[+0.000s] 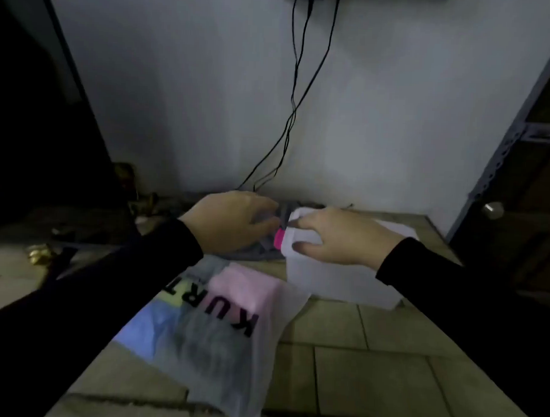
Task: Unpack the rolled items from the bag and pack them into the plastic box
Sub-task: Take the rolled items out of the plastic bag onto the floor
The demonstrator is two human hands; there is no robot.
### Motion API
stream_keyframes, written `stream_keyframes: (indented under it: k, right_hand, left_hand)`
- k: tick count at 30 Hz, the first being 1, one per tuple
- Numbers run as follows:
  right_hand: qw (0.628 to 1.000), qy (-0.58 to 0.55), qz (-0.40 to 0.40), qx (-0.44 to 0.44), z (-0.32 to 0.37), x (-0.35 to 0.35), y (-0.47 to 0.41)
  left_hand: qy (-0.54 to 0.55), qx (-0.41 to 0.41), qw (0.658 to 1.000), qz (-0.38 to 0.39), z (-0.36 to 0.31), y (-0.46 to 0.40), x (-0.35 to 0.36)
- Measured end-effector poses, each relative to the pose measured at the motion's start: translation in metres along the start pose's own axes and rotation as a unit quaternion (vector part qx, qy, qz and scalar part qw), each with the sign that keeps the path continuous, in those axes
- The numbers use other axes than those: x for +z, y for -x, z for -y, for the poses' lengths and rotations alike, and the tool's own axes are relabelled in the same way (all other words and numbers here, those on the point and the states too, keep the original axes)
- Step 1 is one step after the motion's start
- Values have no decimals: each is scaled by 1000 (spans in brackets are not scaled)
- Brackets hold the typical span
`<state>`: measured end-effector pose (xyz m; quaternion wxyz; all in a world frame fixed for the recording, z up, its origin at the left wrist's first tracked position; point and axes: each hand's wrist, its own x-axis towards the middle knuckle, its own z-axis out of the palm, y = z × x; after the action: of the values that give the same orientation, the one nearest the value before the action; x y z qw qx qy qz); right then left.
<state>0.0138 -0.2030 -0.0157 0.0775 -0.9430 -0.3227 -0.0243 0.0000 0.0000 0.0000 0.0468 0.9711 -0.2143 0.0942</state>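
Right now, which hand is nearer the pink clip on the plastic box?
Right. The right hand grips the plastic box beside the pink clip; the left hand sits just left.

My feed is dim and soft throughout; the white wall (183, 105) takes the most light, nine o'clock sinks into black, and straight edges bow outward.

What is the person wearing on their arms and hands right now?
Both arms are covered by long, plain dark sleeves, black or close to it, ending at the wrists. The left hand and the right hand are bare: no gloves. No rings, watch or markings show, though the picture is dim and blurred.
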Motion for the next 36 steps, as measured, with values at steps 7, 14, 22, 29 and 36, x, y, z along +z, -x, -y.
stream_keyframes:
  k: [7, 14, 22, 29, 36]
  right_hand:
    - [987, -40, 76, -138, 30, 85, 32]
    - [964, -60, 107, -236, 55, 155, 65]
    - [961, -124, 3, -247, 63, 183, 71]
    - [944, -328, -3, -33, 73, 177, 65]
    - [926, -374, 58, 13, 74, 174, 62]
  left_hand:
    - [35, 58, 997, 32, 13, 60, 68]
    - [92, 134, 980, 113, 21, 116, 126]
    - [162, 126, 975, 82, 19, 146, 148]
    - [226, 109, 967, 34, 6, 156, 153]
    - [337, 21, 940, 43, 9, 151, 162]
